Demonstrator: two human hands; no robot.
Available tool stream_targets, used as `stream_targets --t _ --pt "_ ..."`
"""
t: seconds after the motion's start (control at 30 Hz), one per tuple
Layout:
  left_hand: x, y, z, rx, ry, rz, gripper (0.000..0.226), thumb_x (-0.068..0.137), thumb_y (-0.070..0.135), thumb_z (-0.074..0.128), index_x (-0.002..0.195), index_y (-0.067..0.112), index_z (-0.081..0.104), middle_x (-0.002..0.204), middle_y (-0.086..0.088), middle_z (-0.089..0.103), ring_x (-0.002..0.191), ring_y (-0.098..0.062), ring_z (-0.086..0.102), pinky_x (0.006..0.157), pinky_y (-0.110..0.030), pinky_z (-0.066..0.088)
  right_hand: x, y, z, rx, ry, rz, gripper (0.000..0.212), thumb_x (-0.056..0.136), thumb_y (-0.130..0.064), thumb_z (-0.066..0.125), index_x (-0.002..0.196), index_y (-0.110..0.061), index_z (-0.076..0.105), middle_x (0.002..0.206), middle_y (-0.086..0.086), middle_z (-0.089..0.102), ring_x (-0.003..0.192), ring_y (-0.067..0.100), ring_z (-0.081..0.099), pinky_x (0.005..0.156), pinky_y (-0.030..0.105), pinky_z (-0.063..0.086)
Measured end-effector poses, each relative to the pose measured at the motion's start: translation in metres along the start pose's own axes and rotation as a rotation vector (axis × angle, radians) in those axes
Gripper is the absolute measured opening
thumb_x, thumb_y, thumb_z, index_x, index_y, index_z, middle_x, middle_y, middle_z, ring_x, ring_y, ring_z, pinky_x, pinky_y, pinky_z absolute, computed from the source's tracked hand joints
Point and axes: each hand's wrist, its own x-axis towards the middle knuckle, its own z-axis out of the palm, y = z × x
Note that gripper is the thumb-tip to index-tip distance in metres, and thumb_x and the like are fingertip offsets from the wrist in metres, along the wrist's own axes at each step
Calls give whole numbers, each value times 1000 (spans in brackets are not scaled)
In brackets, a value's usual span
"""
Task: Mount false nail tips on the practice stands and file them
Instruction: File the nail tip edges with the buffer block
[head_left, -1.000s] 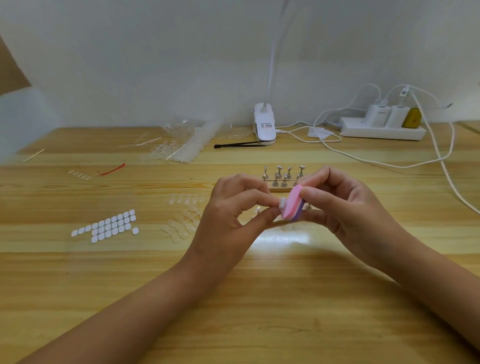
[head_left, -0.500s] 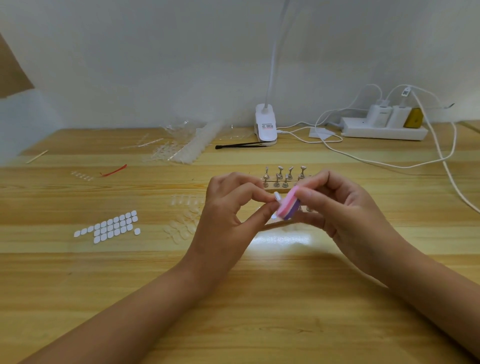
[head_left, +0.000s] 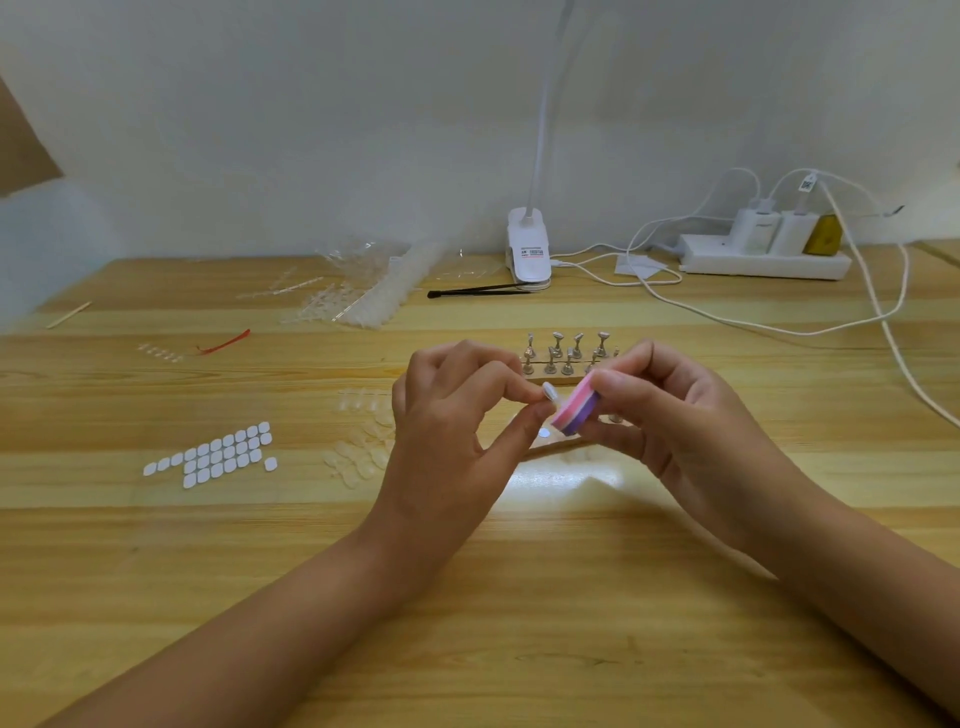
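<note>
Nail-craft practice desk in a plain room, of the hobby or home-studio kind. Evidence: pale wooden table (head_left: 467, 597) set against a bare white wall (head_left: 311, 130); clip-on lamp (head_left: 529, 249) with flexible neck at the back edge; white power strip (head_left: 717, 260) carrying chargers, cables (head_left: 779, 327) trailing loose over the wood; rack of small metal practice stands (head_left: 563, 353) on a wooden base; clear false nail tips (head_left: 358, 457) lying loose; rows of white adhesive pads (head_left: 218, 454); crumpled clear packaging (head_left: 363, 291); thin black tool (head_left: 478, 289); wooden stick (head_left: 67, 314); pink-and-purple buffer block (head_left: 576, 410) gripped in the right hand (head_left: 675, 431); single nail tip (head_left: 549, 391) pinched in the left hand (head_left: 452, 415).
</note>
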Motion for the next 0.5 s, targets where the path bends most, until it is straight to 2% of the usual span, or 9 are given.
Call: stream_targets --t 0.13,0.23,0.3,0.4,0.5 --pt "0 0 1 13 4 -13 22 86 43 59 87 23 68 103 21 56 110 -7 41 98 -51 34 4 1 -4 28 120 -2 15 76 -18 70 81 -11 59 82 8 72 76 18 70 67 22 56" --pt "0 0 1 -18 -9 -37 17 86 47 57 87 31 65 103 25 55 112 0 39 99 -51 34 4 1 -6 28 11 19 13 75 -21 76 75 -16 64 80 8 72 76 19 70 67 23 57" --pt "1 0 1 -53 -18 -63 13 84 49 60 87 37 63 101 26 55 112 3 37 99 -51 35 4 3 -4 6 0 17 15 74 -22 77 78 -15 64 82 9 72 78 21 71 68 24 57" --pt "1 -5 2 -113 -33 -142 8 83 44 72 84 40 66 100 26 57 114 4 37 102 -50 34 7 4 -7 8 144 -37 18 76 -19 70 85 -10 59 81 7 73 77 16 71 67 21 56" --pt "3 -8 5 -72 -104 -220 6 82 41 73 84 40 68 103 24 58 115 3 34 106 -43 30 10 1 -12 -4 220 -84 18 76 -20 69 87 -11 59 82 5 73 80 16 71 69 20 56"
